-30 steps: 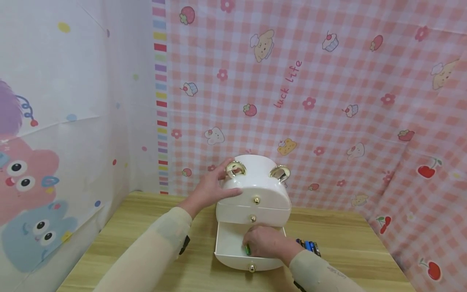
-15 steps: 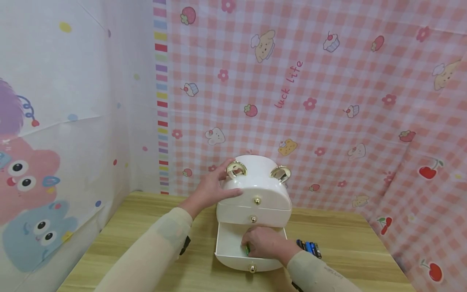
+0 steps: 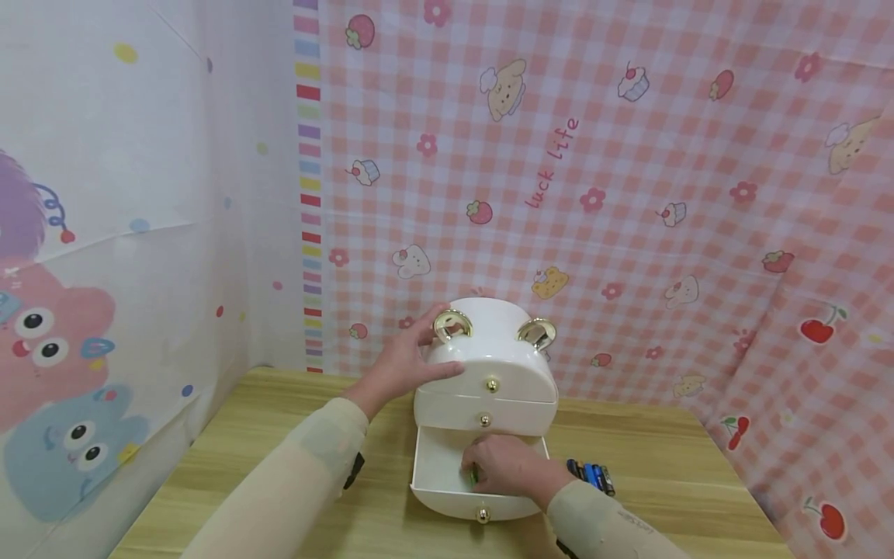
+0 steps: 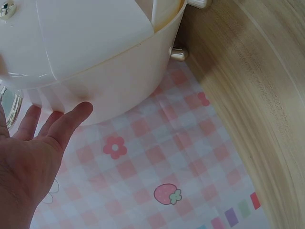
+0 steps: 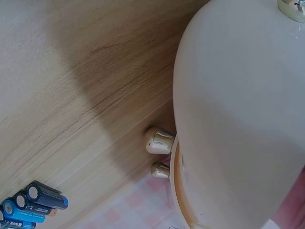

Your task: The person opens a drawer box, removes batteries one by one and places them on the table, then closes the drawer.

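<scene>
A white drawer organizer [image 3: 489, 348] with gold ring ears and gold knobs stands on the table, its bottom drawer [image 3: 436, 458] pulled out. My left hand [image 3: 401, 361] rests on the organizer's upper left side, thumb along the front and fingers spread behind the ear. In the left wrist view, the fingers of that left hand [image 4: 40, 152] touch the white wall almost straight. Inside the drawer, my right hand [image 3: 506, 464] is curled with a small green battery [image 3: 474, 473] pinched at its fingertips, mostly covered by the hand. The right wrist view shows the drawer's front [image 5: 233, 105] but not the fingers.
Several blue and black batteries [image 3: 592, 474] lie in a row on the wooden table [image 3: 642, 458], right of the organizer; the right wrist view has these batteries [image 5: 45, 195] at lower left. A pink checked cloth [image 3: 447, 178] hangs behind, and a white printed cloth [image 3: 230, 256] at left.
My right hand shifts very slightly left inside the drawer, and less of the green battery shows now. The left hand stays in place on the organizer.
</scene>
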`<state>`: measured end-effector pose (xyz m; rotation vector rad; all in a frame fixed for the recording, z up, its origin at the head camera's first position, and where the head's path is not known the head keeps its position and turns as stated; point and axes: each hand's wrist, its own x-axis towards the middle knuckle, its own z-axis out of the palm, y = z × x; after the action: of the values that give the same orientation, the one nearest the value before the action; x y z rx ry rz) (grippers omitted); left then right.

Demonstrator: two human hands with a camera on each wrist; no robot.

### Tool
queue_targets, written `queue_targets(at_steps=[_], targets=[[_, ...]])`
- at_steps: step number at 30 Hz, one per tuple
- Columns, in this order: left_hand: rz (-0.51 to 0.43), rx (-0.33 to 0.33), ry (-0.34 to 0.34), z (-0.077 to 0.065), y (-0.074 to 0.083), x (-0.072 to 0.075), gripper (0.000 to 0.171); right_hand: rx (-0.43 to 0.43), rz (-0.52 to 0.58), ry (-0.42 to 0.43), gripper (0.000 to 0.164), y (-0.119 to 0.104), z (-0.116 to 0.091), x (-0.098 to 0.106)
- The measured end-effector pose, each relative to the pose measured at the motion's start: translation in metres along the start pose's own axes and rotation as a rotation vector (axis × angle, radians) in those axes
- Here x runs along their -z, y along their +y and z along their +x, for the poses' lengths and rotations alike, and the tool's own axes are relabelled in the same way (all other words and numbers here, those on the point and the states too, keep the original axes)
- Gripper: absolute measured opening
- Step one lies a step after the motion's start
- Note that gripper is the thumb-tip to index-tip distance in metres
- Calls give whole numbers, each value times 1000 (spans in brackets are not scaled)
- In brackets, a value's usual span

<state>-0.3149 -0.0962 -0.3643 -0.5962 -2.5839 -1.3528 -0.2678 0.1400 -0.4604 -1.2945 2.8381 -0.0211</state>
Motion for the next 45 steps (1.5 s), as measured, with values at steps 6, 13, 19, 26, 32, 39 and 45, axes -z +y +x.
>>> queue_targets(at_steps=[6, 13, 19, 26, 32, 39, 45], targets=[[0, 2, -3, 0, 1, -1, 100, -29, 115, 32, 22, 2, -3, 3], [6, 2, 3, 0, 1, -1, 100, -48, 316, 78, 27, 4, -8, 15], [7, 11, 2, -1, 2, 0, 101, -38, 385, 85, 30, 1, -18, 28], [8, 22, -4, -1, 2, 0, 102, 0, 363, 92, 31, -1, -30, 38], [-22, 19, -9, -1, 1, 0, 102, -9, 322, 120, 35, -3, -44, 45], [-15, 27, -13, -1, 1, 0, 101, 43, 210, 194, 37, 1, -63, 52], [-21, 37, -15, 0, 2, 0, 102, 23, 164, 262, 43, 10, -89, 63]])
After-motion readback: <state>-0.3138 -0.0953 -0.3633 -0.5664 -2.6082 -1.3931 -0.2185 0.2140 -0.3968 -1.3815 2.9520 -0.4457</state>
